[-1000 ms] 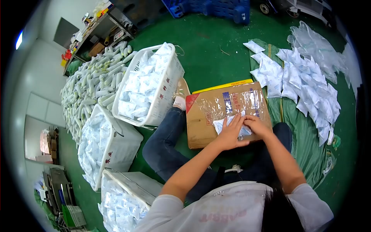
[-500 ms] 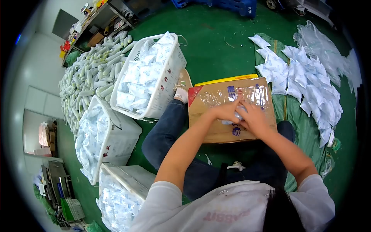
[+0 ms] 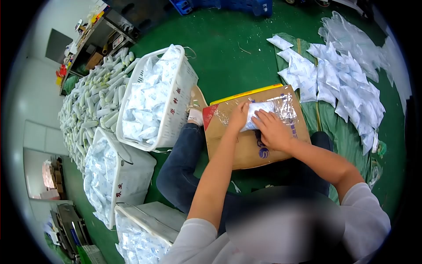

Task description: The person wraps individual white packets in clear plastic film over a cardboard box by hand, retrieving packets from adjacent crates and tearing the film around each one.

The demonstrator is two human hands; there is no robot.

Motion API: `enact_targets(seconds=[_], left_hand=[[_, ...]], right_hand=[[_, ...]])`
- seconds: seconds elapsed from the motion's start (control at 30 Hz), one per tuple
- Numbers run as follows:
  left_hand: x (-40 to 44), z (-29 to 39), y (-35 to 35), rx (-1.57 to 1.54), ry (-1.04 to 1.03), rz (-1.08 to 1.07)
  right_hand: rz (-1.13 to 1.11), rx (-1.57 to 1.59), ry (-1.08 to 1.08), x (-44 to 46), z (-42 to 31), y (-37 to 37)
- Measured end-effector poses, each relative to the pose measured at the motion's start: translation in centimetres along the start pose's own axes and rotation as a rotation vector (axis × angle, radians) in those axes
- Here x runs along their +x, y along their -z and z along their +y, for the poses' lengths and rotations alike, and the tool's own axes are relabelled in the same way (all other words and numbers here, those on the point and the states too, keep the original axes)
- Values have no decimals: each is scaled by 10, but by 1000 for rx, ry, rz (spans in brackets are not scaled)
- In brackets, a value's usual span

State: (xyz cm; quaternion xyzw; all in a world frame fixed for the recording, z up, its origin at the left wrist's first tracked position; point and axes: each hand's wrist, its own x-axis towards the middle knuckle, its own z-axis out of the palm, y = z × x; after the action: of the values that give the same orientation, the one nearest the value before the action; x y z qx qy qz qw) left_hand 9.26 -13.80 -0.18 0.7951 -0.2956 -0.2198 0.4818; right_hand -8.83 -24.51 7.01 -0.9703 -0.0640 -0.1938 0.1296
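Observation:
A white packet with blue print (image 3: 260, 108) lies on the taped top of a cardboard box (image 3: 246, 149), which stands between the legs. My left hand (image 3: 238, 118) grips the packet at its left edge, the fingers partly hidden behind it. Across the packet's right part, my right hand (image 3: 272, 130) rests with fingers stretched out and spread, palm down. Both hands are over the box, touching the same packet.
Similar packets (image 3: 347, 90) lie heaped on a green sheet (image 3: 310, 116) at right. White baskets of packets (image 3: 180, 103) stand at left, before a pile of pale rolled bundles (image 3: 88, 110). A yellow strip (image 3: 246, 93) edges the box's far side.
My hands, close together over the box before, are now apart on either side of the packet, which shows flat between them. My right fingers have spread. The whole view has shifted slightly.

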Motion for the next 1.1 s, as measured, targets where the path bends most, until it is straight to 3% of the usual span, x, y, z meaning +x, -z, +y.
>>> enact_targets(seconds=[0.13,0.2,0.23,0.27,0.3,0.33,0.43,0.53,0.63,0.8,1.0,1.1], left_hand=[[19,18,14,3,220,-127],[20,35,29,-65,306,-232],[27,23,36,169,192,-353],[38,14,45,406,68,-467],[47,8,49,641,-53,-571],[41,44,49,736,112,-594],[1,86,28,950,-545,-325],[-18,18,-18,984,-819,-382],[-56,40,-22,781,-716,-345],[-66,35,-33,792,-681,-210],[-71,38,-30,831,-675,-202],[-68,38,-32,821,-692,-179]], right_hand=[[128,-208,-86,22,5,-20],[-73,-132,-212,41,5,-18],[-169,-92,-279,46,6,-19],[-119,-132,-188,42,7,-20],[-253,-48,-180,44,1,0],[-324,-20,-211,47,-8,22],[-392,56,-167,30,-33,31],[-508,59,-164,7,-60,28],[-563,152,-176,-19,-77,45],[-626,245,-197,-41,-95,71],[-945,415,-165,-86,-126,128],[-790,448,-377,-116,-119,177]])
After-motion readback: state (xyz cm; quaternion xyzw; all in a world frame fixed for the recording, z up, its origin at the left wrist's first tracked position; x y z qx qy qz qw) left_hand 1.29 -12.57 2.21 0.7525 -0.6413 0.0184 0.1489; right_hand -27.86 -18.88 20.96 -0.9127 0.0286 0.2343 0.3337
